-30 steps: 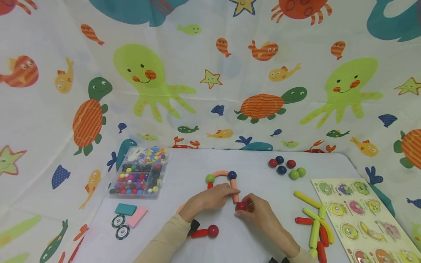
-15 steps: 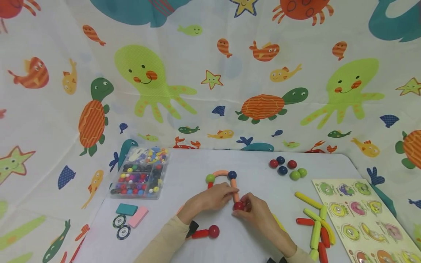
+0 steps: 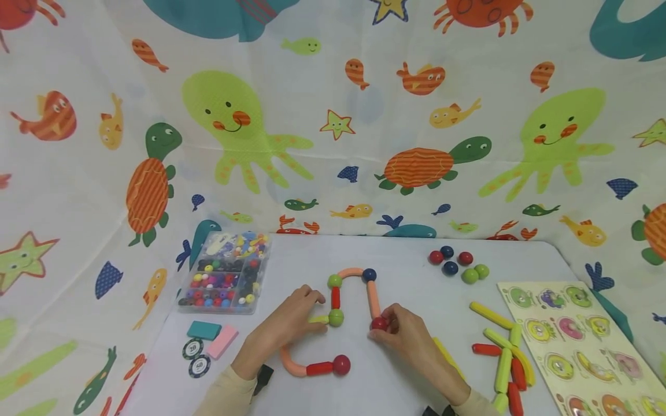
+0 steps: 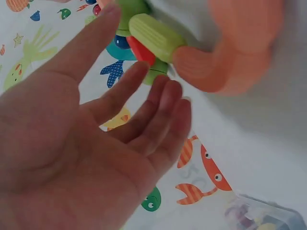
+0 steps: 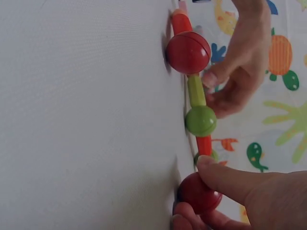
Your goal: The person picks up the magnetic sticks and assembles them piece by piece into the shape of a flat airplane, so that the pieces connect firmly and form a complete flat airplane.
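Glossy red ball (image 5: 202,197), matt bench (image 5: 86,105).
Ball appears smooth plastic; bench finely textured. Bead box (image 3: 218,310): clear, shiny plastic. Backdrop (image 3: 302,75): lightly creased cloth.

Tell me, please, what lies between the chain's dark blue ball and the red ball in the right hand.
A straight peach rod lies between the dark blue ball and the red ball that the right hand pinches; the head view shows it.
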`<state>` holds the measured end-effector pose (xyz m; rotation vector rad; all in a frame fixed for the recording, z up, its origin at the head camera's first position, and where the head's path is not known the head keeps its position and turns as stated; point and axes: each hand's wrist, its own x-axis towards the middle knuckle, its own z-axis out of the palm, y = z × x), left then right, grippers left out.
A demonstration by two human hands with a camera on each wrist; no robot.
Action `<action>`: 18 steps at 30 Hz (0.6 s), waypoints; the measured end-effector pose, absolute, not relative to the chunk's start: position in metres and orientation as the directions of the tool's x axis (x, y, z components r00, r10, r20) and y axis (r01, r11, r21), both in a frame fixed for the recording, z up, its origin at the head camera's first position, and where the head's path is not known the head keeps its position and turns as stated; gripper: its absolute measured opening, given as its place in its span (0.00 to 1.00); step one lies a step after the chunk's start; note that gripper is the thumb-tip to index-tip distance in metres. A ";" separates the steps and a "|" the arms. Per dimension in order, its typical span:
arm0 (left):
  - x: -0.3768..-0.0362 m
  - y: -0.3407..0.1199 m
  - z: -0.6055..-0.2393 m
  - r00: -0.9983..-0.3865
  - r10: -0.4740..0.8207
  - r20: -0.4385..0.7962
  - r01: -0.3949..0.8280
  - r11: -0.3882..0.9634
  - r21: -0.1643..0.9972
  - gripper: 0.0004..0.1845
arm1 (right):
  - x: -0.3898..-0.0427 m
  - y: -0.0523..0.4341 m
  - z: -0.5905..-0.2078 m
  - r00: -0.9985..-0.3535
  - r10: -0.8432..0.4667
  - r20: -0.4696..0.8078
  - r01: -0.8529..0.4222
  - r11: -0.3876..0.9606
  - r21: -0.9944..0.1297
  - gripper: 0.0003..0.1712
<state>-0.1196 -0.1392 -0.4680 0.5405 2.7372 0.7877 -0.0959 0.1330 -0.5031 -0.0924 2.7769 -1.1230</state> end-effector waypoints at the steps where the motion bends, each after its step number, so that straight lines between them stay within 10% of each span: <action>1: -0.118 -0.142 -0.469 -0.902 0.407 -0.140 0.274 0.794 0.543 0.26 | -0.096 0.133 -0.503 -0.988 -0.109 -0.108 -0.003 0.718 -0.696 0.23; 18: -0.129 -0.163 -0.478 -0.865 0.476 -0.160 0.342 0.792 0.507 0.11 | -0.103 0.125 -0.506 -0.993 -0.094 -0.077 -0.012 0.706 -0.708 0.22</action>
